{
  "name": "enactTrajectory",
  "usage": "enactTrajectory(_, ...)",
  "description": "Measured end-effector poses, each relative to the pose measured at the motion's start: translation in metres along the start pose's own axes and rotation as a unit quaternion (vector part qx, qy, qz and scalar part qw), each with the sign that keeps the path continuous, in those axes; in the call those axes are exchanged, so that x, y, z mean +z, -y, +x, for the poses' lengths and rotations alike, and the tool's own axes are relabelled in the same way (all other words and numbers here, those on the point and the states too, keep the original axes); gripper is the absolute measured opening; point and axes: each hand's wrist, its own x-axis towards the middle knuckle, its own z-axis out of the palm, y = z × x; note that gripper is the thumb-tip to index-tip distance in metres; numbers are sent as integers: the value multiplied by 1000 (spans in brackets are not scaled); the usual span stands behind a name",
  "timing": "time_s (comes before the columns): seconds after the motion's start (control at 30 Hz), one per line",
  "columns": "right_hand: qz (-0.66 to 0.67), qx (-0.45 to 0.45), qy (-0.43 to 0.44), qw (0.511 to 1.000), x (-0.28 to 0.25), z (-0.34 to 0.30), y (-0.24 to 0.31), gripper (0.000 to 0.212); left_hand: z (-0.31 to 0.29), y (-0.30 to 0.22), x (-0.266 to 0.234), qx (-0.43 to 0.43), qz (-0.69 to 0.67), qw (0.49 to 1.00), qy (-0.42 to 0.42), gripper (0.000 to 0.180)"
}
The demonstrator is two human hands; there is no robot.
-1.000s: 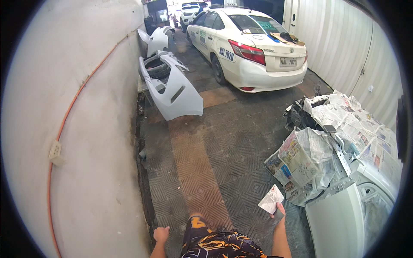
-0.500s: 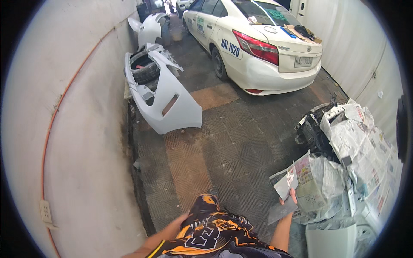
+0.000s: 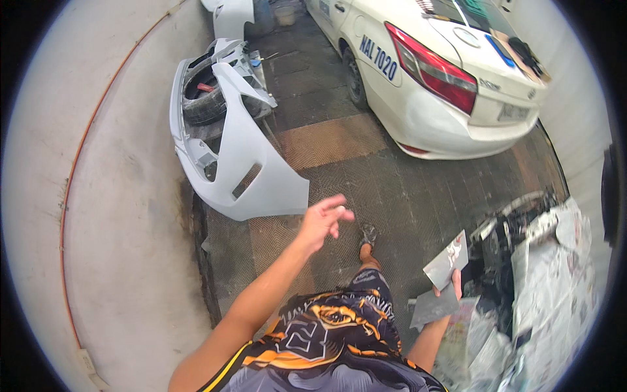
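My left hand (image 3: 326,222) is raised in front of me, its fingers loosely apart. I see nothing held in it, though it is slightly blurred. It is nearest to the light-grey car bumper (image 3: 268,179) standing along the left wall. At the right, my right hand (image 3: 455,285) grips two thin flat grey plates. The upper plate (image 3: 444,266) carries a shiny pale smear. The lower plate (image 3: 434,306) lies across my wrist, with the fingers between the two. Just beyond that hand are newspaper-covered car parts (image 3: 552,271).
A white sedan (image 3: 418,124) stands ahead to the right, with tools on its trunk. A tire (image 3: 206,111) sits inside the bumper. Beyond are another white panel (image 3: 232,16) and a bucket (image 3: 285,16). An orange cable (image 3: 81,150) runs down the left wall.
My left hand has come up into view from beside my body. My leg and foot now show ahead. The view has moved nearer the sedan, while the right hand keeps the plates.
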Motion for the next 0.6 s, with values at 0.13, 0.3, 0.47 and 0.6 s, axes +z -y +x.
enactTrajectory(0.13,-42,49,30,997,59,156,10,40,70,18,26,-175,190,963,-78,42)
enactTrajectory(0.3,-153,128,69,978,172,314,29,46,131,14,10,-139,89,969,-187,36)
enactTrajectory(0.47,-229,163,162,946,257,454,-1,43,214,-5,-40,-141,40,951,-274,39)
enactTrajectory(0.6,-258,175,202,929,316,560,-52,40,313,-14,-60,-151,29,941,-302,34)
